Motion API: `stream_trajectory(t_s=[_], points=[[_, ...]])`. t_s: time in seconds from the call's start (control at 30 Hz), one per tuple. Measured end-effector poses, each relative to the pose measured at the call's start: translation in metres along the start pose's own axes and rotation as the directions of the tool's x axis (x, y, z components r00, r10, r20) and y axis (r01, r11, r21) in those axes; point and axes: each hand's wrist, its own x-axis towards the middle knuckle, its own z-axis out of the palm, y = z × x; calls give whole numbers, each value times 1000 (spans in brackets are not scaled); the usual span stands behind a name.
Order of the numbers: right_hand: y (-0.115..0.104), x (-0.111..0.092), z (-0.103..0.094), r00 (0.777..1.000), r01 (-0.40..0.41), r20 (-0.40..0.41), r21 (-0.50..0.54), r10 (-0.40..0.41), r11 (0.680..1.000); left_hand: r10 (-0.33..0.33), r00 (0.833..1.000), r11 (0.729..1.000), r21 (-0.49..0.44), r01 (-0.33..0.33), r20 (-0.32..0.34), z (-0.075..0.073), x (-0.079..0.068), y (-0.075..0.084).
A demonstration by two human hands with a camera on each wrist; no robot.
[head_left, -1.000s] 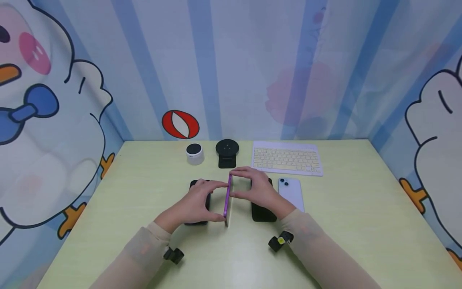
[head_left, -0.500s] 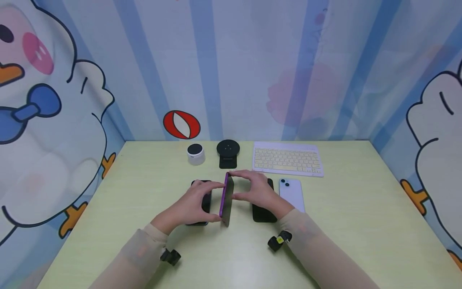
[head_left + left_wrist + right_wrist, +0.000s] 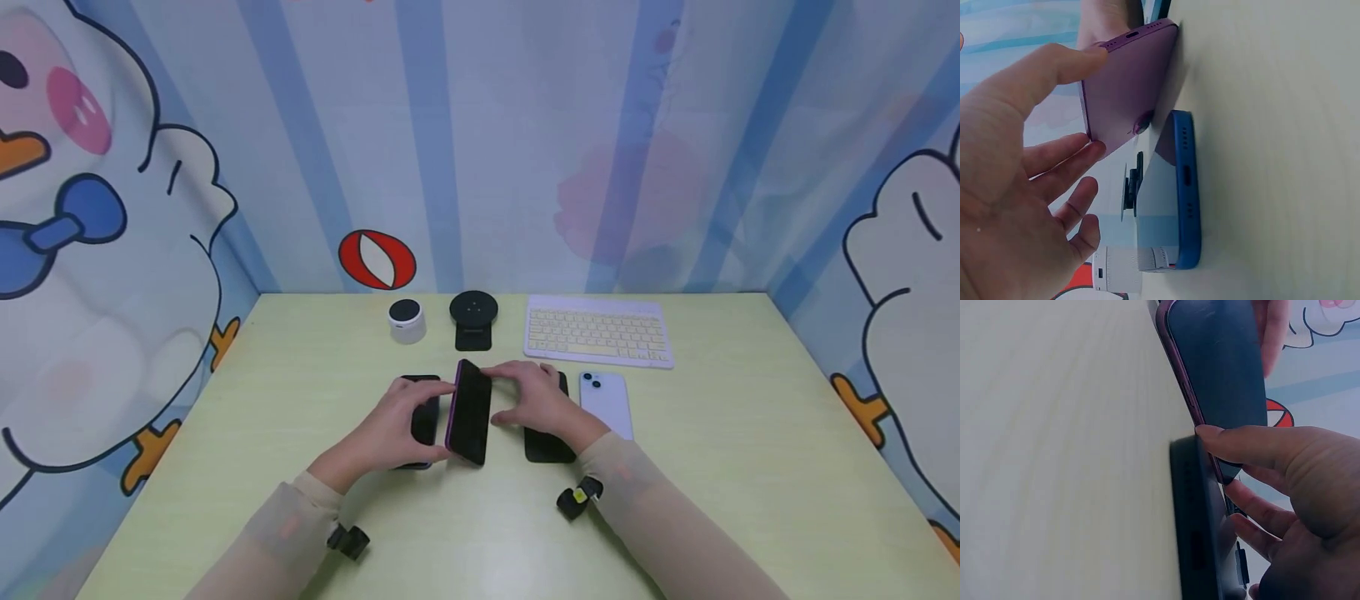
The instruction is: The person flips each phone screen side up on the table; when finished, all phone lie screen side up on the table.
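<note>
Just in front of the black round stand (image 3: 473, 310), I see a purple-edged phone (image 3: 469, 414) tilted on one long edge; right of the stand sits a keyboard (image 3: 598, 332), its key lettering too small to read. Left wrist view: the left hand (image 3: 1004, 181) holds the phone's raised edge between widely parted thumb and forefinger. Right wrist view: the right hand (image 3: 1310, 494), fingers bent, lightly pinches the corner nearest the stand.

Free tabletop (image 3: 465, 542) nearside (phones (image 3: 469, 412) beyond)
</note>
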Motion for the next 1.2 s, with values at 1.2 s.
stream_trajectory(t_s=[1.2], points=[[12,0,-16,997,2,75,-32,0,999,-59,997,958,285,41,55,25,18,5]])
